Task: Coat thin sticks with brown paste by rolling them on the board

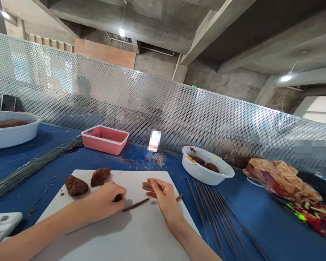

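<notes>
My left hand (pixel 112 198) is curled closed over the white board (pixel 149 239), with a small dark brown lump (pixel 118 198) showing between its fingers. My right hand (pixel 164 199) is beside it on the right, fingers stretched out and thumb alongside. Between the hands lies a thin stick (pixel 136 204) coated in brown paste; its thin bare end runs out beneath my left forearm. A bit of brown paste (pixel 179 197) shows just beyond my right hand. Two crumbly brown clay-like lumps, a left one (pixel 76 185) and a right one (pixel 100 176), rest on the board's far left.
Several brown-coated sticks (pixel 214 206) lie right of the board. A white basin (pixel 206 177) with brown lumps, a pink tray (pixel 105 144), a bundle of thin wires (pixel 38 163) and another white basin (pixel 13 137) stand around. Crumpled brown wrapping (pixel 279 177) lies at right. A perforated metal screen (pixel 157 98) closes the back.
</notes>
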Tool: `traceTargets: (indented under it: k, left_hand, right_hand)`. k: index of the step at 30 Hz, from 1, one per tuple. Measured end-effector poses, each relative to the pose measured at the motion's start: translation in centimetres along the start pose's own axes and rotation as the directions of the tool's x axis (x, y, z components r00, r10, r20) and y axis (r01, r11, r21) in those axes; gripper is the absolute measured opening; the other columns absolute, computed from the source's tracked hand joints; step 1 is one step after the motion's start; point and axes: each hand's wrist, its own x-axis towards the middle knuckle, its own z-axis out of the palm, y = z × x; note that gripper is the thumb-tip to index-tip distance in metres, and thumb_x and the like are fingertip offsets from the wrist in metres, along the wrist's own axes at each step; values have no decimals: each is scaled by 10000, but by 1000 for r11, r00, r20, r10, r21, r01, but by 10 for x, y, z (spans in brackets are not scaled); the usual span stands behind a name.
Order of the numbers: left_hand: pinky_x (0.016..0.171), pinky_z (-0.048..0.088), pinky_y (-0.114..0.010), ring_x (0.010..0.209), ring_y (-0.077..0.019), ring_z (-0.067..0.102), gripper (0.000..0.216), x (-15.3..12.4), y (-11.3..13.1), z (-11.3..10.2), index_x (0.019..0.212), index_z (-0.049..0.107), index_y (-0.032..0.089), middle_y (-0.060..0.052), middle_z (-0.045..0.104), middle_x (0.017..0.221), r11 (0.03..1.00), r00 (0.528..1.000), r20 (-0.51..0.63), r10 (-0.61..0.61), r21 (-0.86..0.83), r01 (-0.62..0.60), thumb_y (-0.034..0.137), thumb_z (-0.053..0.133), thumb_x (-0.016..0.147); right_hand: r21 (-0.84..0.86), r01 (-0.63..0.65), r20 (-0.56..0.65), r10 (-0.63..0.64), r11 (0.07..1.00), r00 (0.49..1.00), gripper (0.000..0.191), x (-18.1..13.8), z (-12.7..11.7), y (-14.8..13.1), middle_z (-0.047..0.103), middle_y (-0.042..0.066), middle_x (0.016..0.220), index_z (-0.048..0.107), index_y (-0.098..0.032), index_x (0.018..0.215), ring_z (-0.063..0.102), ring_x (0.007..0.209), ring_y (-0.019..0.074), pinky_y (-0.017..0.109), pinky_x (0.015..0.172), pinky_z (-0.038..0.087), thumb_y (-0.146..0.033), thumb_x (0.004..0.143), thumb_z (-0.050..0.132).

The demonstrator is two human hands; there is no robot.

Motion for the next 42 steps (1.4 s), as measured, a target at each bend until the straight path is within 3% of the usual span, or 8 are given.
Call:
traceTargets:
  k: [6,12,18,22,26,29,36,42]
  left_hand:
    - [585,202,-334,565,-137,269,356,3,4,1,601,258,226,61,269,555,998,997,-72,9,-59,-13,212,514,850]
    - [577,201,-334,549,-138,319,351,7,-5,5,595,312,227,51,367,544,999,993,-116,-12,-37,8,285,517,874]
    - [579,200,-340,549,-146,347,346,11,-13,11,597,348,226,43,407,539,999,985,-170,-32,7,33,323,522,880]
    - [587,219,-326,564,-148,369,360,11,-12,8,598,358,224,40,431,548,996,974,-212,-76,34,86,351,502,903]
    - [604,228,-320,585,-153,412,375,10,-10,4,611,376,221,31,465,572,993,953,-288,-96,31,109,364,434,952]
    - [611,233,-318,599,-154,438,368,10,-9,3,617,377,220,24,494,602,993,950,-296,-103,25,116,356,426,956]
    - [603,237,-316,581,-152,433,380,15,-15,13,610,327,222,34,466,565,991,948,-294,-119,30,134,352,458,942]
    - [620,266,-318,613,-159,465,372,18,-19,11,625,417,220,14,547,617,993,941,-318,-120,-18,121,373,427,964]
  right_hand:
    - [-105,-65,23,68,992,997,474,-4,-1,0,770,153,733,734,-118,742,728,644,233,309,619,552,-586,793,781]
    - [-112,118,110,-105,987,988,447,-1,5,6,797,129,898,803,-157,942,745,851,269,343,743,567,-578,794,777]
    - [-376,124,23,-124,918,992,557,-3,5,7,735,108,651,728,-180,627,709,662,275,366,669,548,-646,910,613]
    - [-675,359,234,-274,645,933,478,4,17,1,732,121,1267,820,-212,933,615,1279,317,427,1076,473,-494,1043,451]
    - [-819,399,397,-96,411,913,517,24,49,3,379,94,1661,584,-191,1476,250,1572,287,487,1253,279,-437,1071,376]
    - [-827,421,462,23,372,887,618,23,62,12,230,112,1707,339,-121,1623,172,1592,281,503,1285,201,-404,1075,314]
    - [-808,457,499,19,373,867,701,-29,33,39,164,10,1699,262,-214,1655,166,1591,272,469,1315,147,-530,1036,356]
    - [-819,448,501,68,359,863,618,22,59,21,225,116,1692,302,-133,1638,203,1582,270,522,1288,188,-350,1059,323]
